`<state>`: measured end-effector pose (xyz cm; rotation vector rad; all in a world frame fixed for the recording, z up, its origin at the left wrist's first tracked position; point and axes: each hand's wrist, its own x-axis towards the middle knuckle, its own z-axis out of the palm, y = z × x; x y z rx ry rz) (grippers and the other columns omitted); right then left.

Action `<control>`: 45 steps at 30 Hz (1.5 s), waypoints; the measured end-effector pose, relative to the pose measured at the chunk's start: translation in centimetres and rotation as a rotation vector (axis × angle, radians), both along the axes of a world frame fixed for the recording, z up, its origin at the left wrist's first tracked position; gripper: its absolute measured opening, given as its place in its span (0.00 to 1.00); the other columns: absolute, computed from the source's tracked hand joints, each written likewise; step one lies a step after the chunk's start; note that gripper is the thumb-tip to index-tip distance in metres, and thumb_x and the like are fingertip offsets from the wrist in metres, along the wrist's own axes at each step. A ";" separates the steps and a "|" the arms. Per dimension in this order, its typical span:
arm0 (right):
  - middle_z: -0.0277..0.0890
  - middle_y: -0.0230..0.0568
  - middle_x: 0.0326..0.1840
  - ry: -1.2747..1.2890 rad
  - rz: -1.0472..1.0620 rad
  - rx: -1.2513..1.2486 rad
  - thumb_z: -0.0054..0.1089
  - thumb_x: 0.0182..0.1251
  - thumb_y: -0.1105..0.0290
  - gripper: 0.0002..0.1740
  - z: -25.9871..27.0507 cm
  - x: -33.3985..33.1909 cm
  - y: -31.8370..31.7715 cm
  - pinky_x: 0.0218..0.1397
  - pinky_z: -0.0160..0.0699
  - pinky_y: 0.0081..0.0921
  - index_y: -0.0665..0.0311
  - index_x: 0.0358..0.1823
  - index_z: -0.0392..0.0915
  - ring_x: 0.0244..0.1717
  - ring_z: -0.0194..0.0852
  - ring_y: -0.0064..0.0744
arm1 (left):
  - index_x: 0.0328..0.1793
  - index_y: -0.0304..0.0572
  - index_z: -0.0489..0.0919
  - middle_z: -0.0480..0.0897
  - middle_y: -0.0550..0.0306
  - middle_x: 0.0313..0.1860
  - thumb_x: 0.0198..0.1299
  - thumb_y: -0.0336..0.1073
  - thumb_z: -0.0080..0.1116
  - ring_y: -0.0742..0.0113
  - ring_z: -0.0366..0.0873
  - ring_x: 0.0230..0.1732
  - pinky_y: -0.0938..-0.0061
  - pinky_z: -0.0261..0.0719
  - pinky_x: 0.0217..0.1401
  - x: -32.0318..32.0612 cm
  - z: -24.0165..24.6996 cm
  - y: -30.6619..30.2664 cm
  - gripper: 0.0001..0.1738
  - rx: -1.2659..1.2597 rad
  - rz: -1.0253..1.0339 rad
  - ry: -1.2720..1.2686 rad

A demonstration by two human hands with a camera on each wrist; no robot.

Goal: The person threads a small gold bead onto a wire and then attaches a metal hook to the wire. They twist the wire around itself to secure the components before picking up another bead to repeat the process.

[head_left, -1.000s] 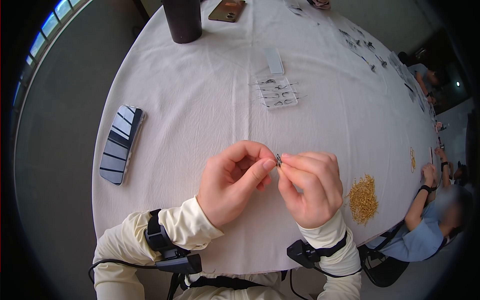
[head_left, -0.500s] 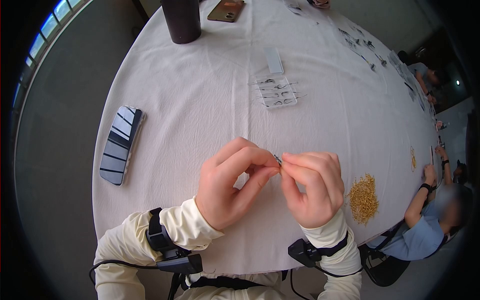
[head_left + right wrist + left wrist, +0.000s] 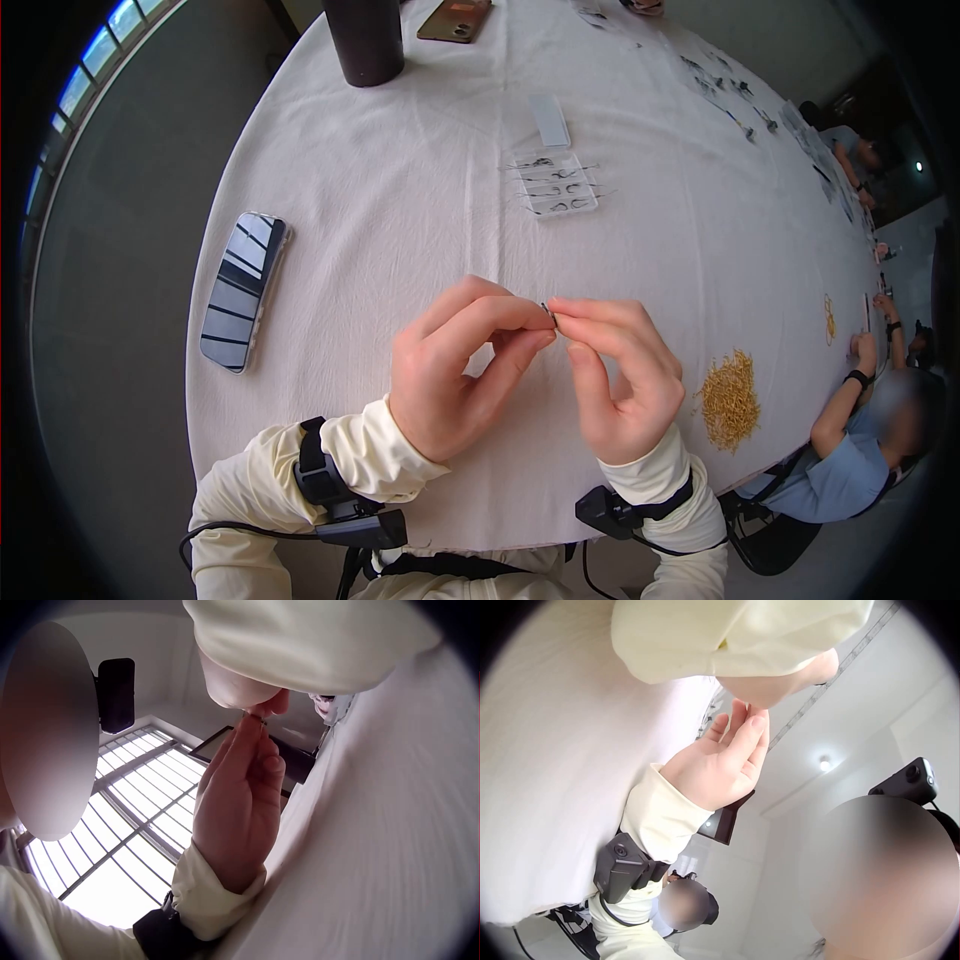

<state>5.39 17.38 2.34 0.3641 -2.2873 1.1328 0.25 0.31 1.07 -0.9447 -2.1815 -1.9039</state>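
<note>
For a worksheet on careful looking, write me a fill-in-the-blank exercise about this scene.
The left grip and the right grip meet at a tiny piece above the draped ____.
The golden pile lies nearer the ____ grip.
The phone at far left lies with its screen facing ____.
Of the clear box and the dark cup, the ____ is farther from both grips.

Missing words: table; right; up; cup.

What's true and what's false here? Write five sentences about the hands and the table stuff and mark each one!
The hands are far apart. False: the left hand and right hand meet at the fingertips.
A tiny dark piece shows at the fingertips. True.
A gold pile lies beside the right hand. True.
Nothing is in the box. False: thin dark pieces lie in the clear box.
The tall container is white. False: the tall container is dark.
</note>
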 end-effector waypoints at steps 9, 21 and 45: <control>0.67 0.42 0.48 -0.181 0.065 -0.224 0.56 0.69 0.69 0.18 -0.2 1.2 0.1 0.43 0.67 0.23 0.68 0.55 0.86 0.46 0.65 0.30 | 0.44 0.31 0.81 0.81 0.55 0.41 0.59 0.16 0.65 0.70 0.80 0.40 0.77 0.79 0.42 -0.3 -0.1 -0.1 0.09 0.016 0.015 -0.039; 0.60 0.36 0.38 -0.219 0.117 -0.242 0.59 0.66 0.66 0.19 -0.4 1.4 0.6 0.40 0.61 0.22 0.67 0.52 0.88 0.40 0.55 0.28 | 0.42 0.33 0.77 0.78 0.58 0.39 0.60 0.19 0.62 0.74 0.76 0.38 0.79 0.75 0.41 -0.1 0.2 -0.3 0.06 0.028 -0.025 -0.158; 0.71 0.34 0.34 -0.342 0.067 0.078 0.73 0.53 0.77 0.07 1.6 0.5 3.1 0.45 0.71 0.29 0.61 0.33 0.83 0.41 0.69 0.35 | 0.43 0.34 0.78 0.80 0.61 0.38 0.64 0.25 0.60 0.81 0.75 0.36 0.83 0.74 0.35 -0.4 -0.3 0.0 0.04 -0.124 -0.312 -0.377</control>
